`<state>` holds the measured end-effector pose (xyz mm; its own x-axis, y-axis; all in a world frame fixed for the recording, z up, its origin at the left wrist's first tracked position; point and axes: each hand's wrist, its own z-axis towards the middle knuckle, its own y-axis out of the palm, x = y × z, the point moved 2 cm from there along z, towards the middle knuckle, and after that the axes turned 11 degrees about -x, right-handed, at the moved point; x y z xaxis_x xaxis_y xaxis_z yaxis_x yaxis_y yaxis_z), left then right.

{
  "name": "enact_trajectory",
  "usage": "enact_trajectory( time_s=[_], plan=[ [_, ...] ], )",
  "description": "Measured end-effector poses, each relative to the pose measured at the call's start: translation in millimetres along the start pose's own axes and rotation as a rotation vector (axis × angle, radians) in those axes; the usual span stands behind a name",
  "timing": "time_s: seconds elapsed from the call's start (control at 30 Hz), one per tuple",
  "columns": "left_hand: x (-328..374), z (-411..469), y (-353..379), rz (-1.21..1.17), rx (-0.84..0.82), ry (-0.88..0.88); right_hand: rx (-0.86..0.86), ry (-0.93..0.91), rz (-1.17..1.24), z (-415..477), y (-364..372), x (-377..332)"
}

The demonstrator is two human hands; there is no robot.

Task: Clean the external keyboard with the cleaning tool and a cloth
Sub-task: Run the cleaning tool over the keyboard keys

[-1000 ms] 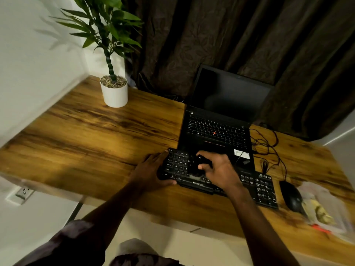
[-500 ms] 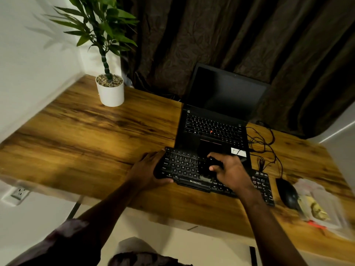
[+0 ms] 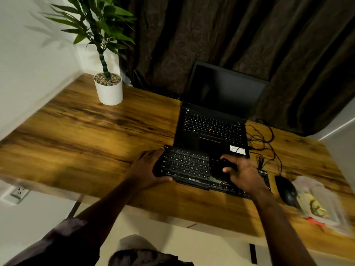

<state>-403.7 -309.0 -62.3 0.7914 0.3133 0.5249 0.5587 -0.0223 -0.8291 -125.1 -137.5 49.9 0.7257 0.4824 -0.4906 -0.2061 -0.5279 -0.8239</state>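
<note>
left hand (image 3: 147, 170) grips keyboard (image 3: 187, 166); right hand (image 3: 245, 176), tool (image 3: 219, 168)

Wooden surface (image 3: 96, 131), warm-lit patch left of left hand (image 3: 148, 169). White wall (image 3: 28, 64) farther left, outlet (image 3: 19, 192) below surface edge. Dark brown curtain (image 3: 230, 35) beyond hand. Pale floor (image 3: 172, 237) beneath.

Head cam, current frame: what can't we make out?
Head view, cleaning tool: dark against the dark keyboard, partly covered by the right hand; shape unclear.
Head view, keyboard's right end: hidden under the right hand and forearm.
Head view, keyboard's left edge: covered by the left hand gripping it.
Head view, plastic bag contents: blurred near the right edge.
</note>
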Motion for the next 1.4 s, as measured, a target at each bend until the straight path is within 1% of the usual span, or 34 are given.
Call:
enact_trajectory(
  time_s=[0.1,0.23,0.4,0.6,0.67,0.8,0.9,1.07,1.2,1.4],
  plan=[
    [0.0,0.9,0.4,-0.001,0.003,0.005,0.029,-0.054,-0.019,5.7,6.2,-9.2],
    [-3.9,3.1,2.6,0.002,-0.010,0.007,0.012,-0.116,0.044,15.2,18.0,-25.1],
    [0.7,0.8,-0.2,0.013,-0.001,0.016,0.015,-0.081,0.048,1.6,3.6,-3.2],
    [-1.4,1.1,1.7,0.025,0.015,0.025,0.052,0.045,-0.012,-11.1,-12.1,33.5],
    [-2.0,1.3,1.9,0.020,0.023,0.021,0.056,0.027,-0.012,-9.4,-8.1,28.5],
    [0.8,0.4,0.6,0.008,0.025,0.019,0.065,-0.070,0.022,-3.7,2.9,8.9],
    [3.6,-0.2,-1.0,0.016,0.033,0.026,0.067,-0.098,0.069,-5.7,-0.9,9.5],
    [3.9,-0.4,0.0,0.024,0.039,0.024,0.064,0.033,0.063,-23.5,-20.6,44.0],
    [-0.6,2.2,2.5,0.042,0.042,0.010,0.084,0.068,0.029,-32.1,-26.3,51.8],
    [-3.3,2.7,4.7,0.024,0.008,-0.012,0.041,-0.002,0.034,-12.6,-2.8,21.6]
  ],
)
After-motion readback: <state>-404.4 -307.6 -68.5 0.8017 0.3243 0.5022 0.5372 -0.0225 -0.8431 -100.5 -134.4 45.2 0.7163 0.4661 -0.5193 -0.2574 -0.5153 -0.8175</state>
